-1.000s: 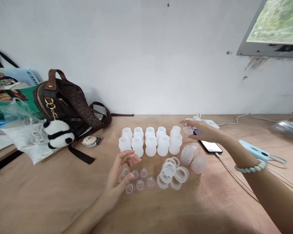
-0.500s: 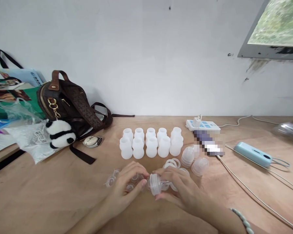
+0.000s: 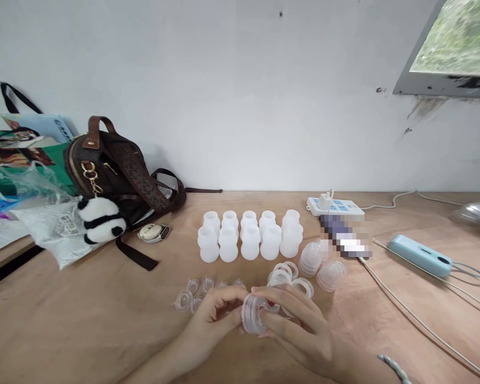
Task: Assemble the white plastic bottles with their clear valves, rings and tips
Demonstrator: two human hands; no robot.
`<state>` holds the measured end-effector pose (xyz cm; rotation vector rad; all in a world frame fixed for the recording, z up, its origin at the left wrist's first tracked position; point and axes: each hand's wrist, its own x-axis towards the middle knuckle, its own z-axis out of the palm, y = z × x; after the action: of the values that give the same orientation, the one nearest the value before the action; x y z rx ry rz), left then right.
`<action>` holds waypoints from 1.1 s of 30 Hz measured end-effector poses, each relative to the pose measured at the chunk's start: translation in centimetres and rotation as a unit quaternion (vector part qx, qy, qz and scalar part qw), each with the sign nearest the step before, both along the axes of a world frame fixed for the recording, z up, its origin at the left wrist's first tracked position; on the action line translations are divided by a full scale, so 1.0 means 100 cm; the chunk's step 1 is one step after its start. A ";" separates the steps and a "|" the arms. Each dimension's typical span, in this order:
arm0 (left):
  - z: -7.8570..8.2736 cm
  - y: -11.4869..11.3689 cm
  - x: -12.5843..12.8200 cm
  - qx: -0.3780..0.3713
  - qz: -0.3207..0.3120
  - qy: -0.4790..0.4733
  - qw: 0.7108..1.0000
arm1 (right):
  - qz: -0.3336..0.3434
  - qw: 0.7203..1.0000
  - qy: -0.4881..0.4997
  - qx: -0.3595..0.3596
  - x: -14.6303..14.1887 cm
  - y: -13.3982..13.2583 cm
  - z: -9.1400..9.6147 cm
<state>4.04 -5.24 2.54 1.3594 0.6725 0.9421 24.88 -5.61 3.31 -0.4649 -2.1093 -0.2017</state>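
Note:
Between my hands, just above the table, is a clear ribbed screw ring (image 3: 249, 316) tilted on its side. My left hand (image 3: 222, 314) is closed, with thumb and fingertips on the ring's left edge. From the other side my right hand (image 3: 296, 322) grips it, the fingers partly inside the opening. Clear soft bottle nipples (image 3: 184, 300) lie in a cluster beyond my left hand, some hidden by it. More screw rings (image 3: 303, 288) are heaped behind my right hand. Clear domed caps (image 3: 331, 276) stand to their right. Several white bottles (image 3: 250, 244) stand in two rows behind.
At the left are a brown backpack (image 3: 116, 165) with a panda charm (image 3: 101, 220), a plastic bag (image 3: 52, 229) and a watch (image 3: 164, 232). On the right lie a power strip (image 3: 346, 207), a phone (image 3: 342, 234), a blue device (image 3: 420, 255) and a trailing cable (image 3: 408, 317).
My left hand has moved right and now touches the ring. The ring has turned and dropped slightly, and my right fingers have shifted to its opening. The view has shifted a little.

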 end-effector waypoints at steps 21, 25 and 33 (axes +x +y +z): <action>0.020 -0.007 0.004 -0.072 -0.075 0.072 0.992 | 0.124 0.962 -0.008 -0.245 0.003 0.002 0.000; 0.021 -0.006 -0.003 -0.059 -0.087 0.077 0.991 | 0.151 0.922 0.060 -0.352 0.004 0.006 0.002; 0.028 0.016 -0.031 0.022 0.073 0.111 0.991 | 0.027 0.816 0.372 -0.442 0.041 0.042 0.010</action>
<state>0.97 -3.63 5.37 1.4834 0.9342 0.9332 28.95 -1.44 4.34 -0.8469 -1.3090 0.9118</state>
